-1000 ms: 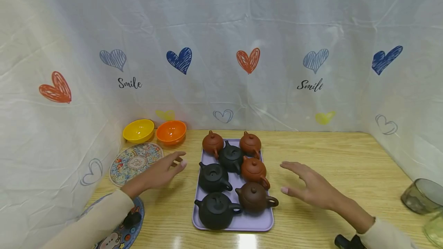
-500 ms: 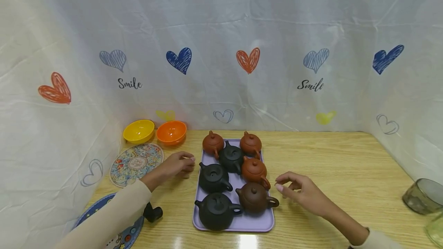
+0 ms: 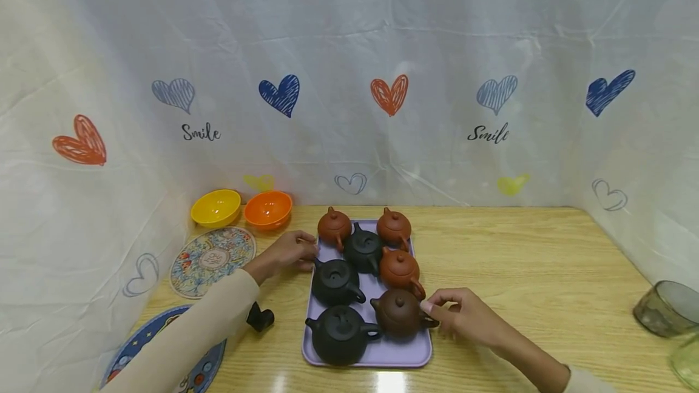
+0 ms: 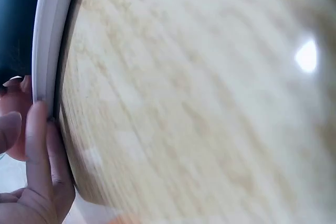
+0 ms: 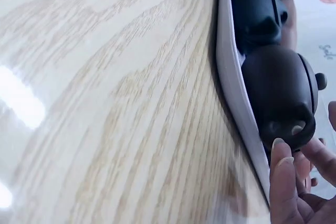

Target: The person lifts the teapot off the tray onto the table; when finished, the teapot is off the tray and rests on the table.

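Observation:
A lilac tray (image 3: 374,353) holds several small teapots. My left hand (image 3: 290,251) is at its upper left side; in the left wrist view the thumb is inside the rim (image 4: 47,40) and the fingers are outside, pinching it. With thumb and fingers my right hand (image 3: 464,320) pinches the handle of the dark brown teapot (image 3: 395,314), at the tray's right edge. A thumb or fingertip shows through that handle's loop in the right wrist view. Left of the brown teapot sits a large black teapot (image 3: 340,338), and behind it is a reddish teapot (image 3: 398,268).
A yellow bowl (image 3: 215,208) and an orange bowl (image 3: 267,210) stand back left. Before them lies a patterned round mat (image 3: 213,262), with a blue one (image 3: 122,350) partly under my left sleeve. A smoky glass (image 3: 663,311) is at the far right.
Both hands have moved inward to the tray, the left to its rim and the right to the brown teapot's handle. The fingers have drawn together. Tray and teapots look unmoved.

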### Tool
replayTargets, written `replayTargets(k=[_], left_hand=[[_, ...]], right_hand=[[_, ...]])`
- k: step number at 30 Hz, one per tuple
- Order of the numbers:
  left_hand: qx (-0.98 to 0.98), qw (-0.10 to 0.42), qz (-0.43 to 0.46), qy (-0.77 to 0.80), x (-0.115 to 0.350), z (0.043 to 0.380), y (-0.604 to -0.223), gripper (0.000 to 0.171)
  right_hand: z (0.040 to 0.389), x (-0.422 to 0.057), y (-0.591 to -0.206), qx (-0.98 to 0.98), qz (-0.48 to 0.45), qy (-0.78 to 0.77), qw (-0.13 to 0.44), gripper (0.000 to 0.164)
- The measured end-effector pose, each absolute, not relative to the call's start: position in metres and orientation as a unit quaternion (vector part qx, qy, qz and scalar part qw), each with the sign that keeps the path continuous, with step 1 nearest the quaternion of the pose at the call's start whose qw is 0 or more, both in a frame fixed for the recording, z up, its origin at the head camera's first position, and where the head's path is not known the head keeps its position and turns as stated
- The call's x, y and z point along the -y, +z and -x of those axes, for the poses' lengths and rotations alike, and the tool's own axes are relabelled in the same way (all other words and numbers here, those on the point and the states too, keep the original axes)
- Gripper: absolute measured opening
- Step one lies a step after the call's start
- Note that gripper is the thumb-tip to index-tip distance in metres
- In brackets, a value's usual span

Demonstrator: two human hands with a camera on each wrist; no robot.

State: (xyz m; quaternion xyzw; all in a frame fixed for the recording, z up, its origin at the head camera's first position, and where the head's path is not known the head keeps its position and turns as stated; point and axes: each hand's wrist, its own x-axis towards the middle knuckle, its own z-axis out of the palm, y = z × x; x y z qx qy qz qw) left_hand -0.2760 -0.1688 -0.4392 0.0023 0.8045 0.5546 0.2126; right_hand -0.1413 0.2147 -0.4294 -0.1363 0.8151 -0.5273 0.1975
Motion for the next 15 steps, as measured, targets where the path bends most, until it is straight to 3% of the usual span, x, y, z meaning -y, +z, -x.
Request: replayTargets(k=[15], left_hand=[[-0.808, 0.201, 0.006, 0.554, 0.1643, 0.2795, -0.4423, 0.042]], right_hand=[[0.1425, -0.2087, -0.4310, -0.822, 0.134, -0.493, 0.250, 0.042]])
